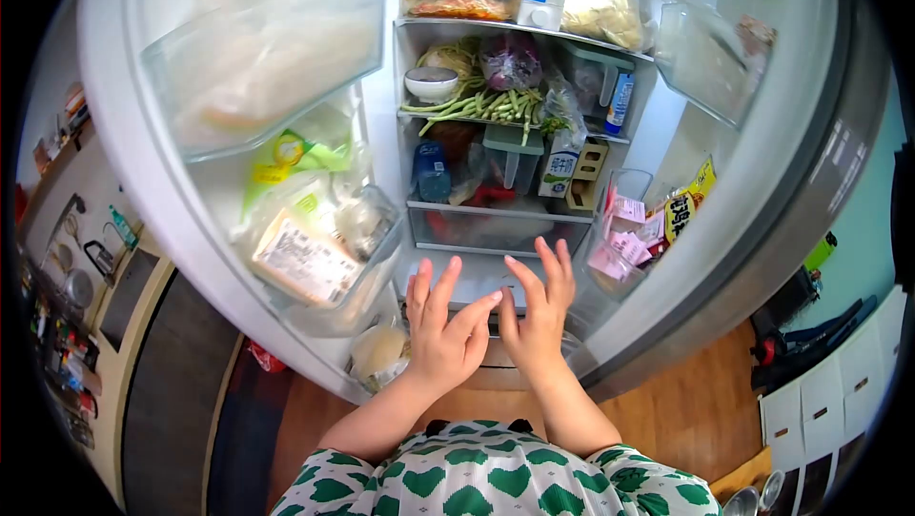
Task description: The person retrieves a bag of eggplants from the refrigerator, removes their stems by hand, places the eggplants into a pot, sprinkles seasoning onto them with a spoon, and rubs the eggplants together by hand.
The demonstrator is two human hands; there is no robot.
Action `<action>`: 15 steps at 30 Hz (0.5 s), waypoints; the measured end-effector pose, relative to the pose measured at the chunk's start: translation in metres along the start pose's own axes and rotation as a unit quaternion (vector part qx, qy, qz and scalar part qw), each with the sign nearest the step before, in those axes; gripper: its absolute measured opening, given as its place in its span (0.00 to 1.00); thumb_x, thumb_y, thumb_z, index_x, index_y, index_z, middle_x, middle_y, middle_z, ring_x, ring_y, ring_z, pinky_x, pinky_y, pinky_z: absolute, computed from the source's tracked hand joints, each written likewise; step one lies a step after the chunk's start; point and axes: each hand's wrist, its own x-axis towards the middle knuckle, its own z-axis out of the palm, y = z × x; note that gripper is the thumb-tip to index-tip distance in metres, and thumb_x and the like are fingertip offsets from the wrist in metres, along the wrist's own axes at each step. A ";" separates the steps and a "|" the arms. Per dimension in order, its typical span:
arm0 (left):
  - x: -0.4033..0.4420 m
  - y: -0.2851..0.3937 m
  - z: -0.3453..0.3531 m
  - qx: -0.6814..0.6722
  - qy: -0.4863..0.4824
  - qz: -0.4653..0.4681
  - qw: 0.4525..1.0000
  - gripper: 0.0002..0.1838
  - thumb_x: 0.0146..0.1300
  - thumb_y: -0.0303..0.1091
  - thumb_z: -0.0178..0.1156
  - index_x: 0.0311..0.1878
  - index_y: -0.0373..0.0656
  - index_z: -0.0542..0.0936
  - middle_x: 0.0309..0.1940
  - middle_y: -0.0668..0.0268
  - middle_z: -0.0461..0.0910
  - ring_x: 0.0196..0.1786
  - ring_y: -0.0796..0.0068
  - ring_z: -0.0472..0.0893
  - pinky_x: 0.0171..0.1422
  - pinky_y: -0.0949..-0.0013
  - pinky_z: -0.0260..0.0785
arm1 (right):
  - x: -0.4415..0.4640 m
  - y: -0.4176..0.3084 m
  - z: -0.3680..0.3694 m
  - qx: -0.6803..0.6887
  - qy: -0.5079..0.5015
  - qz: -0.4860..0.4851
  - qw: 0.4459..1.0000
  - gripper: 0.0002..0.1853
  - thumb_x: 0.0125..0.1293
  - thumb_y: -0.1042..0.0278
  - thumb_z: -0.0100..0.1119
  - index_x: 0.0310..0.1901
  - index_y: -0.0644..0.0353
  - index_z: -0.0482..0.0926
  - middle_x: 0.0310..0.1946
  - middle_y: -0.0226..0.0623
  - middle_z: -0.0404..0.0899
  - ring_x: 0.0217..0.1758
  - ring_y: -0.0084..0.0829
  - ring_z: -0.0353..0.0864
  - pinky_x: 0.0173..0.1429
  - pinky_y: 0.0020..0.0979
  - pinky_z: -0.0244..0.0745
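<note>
Clear plastic forms the door bin (pixel 379 263) left of your fingers (pixel 441 293), where a labelled package (pixel 307 254) looks light but slick in its wrap, best held by its edges. Your left hand (pixel 446 330) is bare, fingers spread apart and holding nothing. Just beyond the fingers, the refrigerator drawer (pixel 477 230) appears stiff and smooth, with its front rim the likely place to grip. Your right hand (pixel 540 321) is likewise empty, fingers parted, its thumb close to the left one; contact cannot be told. Right of them, pink packets (pixel 629 247) look soft and light, pinchable at a corner.
</note>
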 end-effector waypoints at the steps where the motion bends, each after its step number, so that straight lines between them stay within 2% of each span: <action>1: 0.006 -0.003 0.001 -0.021 -0.010 -0.013 1.000 0.16 0.64 0.29 0.67 0.56 0.51 0.85 0.79 0.45 0.62 0.83 0.35 0.54 0.83 0.36 0.47 | 0.006 -0.001 0.005 0.025 0.004 0.010 1.000 0.26 0.63 0.75 0.66 0.64 0.48 0.81 0.76 0.45 0.66 0.83 0.57 0.55 0.80 0.58 0.50; 2: 0.015 -0.006 0.002 -0.032 -0.019 -0.016 0.999 0.21 0.65 0.30 0.67 0.61 0.45 0.82 0.79 0.44 0.60 0.83 0.34 0.55 0.83 0.37 0.48 | 0.015 -0.002 0.010 0.016 0.006 0.000 1.000 0.25 0.65 0.74 0.66 0.64 0.52 0.80 0.76 0.47 0.66 0.82 0.58 0.58 0.79 0.55 0.55; 5: 0.036 -0.018 0.008 -0.110 -0.024 -0.055 0.992 0.26 0.65 0.30 0.67 0.67 0.43 0.77 0.81 0.43 0.58 0.83 0.34 0.54 0.83 0.39 0.49 | 0.051 0.009 0.038 0.073 0.042 -0.002 0.996 0.25 0.66 0.74 0.65 0.66 0.53 0.78 0.76 0.48 0.65 0.81 0.58 0.60 0.79 0.54 0.57; 6: 0.042 -0.024 0.009 -0.124 -0.024 -0.064 0.990 0.29 0.64 0.29 0.67 0.69 0.42 0.74 0.80 0.44 0.58 0.82 0.36 0.56 0.83 0.41 0.51 | 0.070 0.019 0.050 0.046 0.062 -0.017 0.997 0.27 0.66 0.73 0.65 0.68 0.55 0.76 0.75 0.50 0.67 0.79 0.58 0.64 0.78 0.51 0.61; 9: 0.046 -0.049 0.017 -0.141 -0.038 -0.088 0.985 0.28 0.63 0.27 0.68 0.67 0.42 0.75 0.79 0.45 0.59 0.81 0.38 0.58 0.82 0.43 0.53 | 0.139 0.066 0.089 0.021 0.129 -0.020 0.991 0.30 0.66 0.72 0.67 0.70 0.57 0.73 0.70 0.55 0.71 0.75 0.58 0.69 0.77 0.50 0.64; 11: 0.050 -0.065 0.022 -0.132 -0.039 -0.096 0.986 0.24 0.62 0.25 0.68 0.63 0.42 0.78 0.76 0.48 0.62 0.79 0.41 0.62 0.80 0.45 0.56 | 0.194 0.098 0.116 -0.006 0.149 -0.025 0.989 0.36 0.62 0.68 0.73 0.72 0.57 0.71 0.69 0.54 0.72 0.74 0.55 0.70 0.76 0.48 0.66; 15: 0.052 -0.094 0.036 -0.141 -0.032 -0.117 0.982 0.20 0.62 0.25 0.69 0.58 0.43 0.81 0.73 0.50 0.65 0.77 0.43 0.65 0.79 0.47 0.58 | 0.286 0.143 0.164 -0.096 0.094 0.009 0.991 0.46 0.52 0.62 0.83 0.73 0.47 0.71 0.68 0.57 0.73 0.71 0.59 0.72 0.73 0.50 0.70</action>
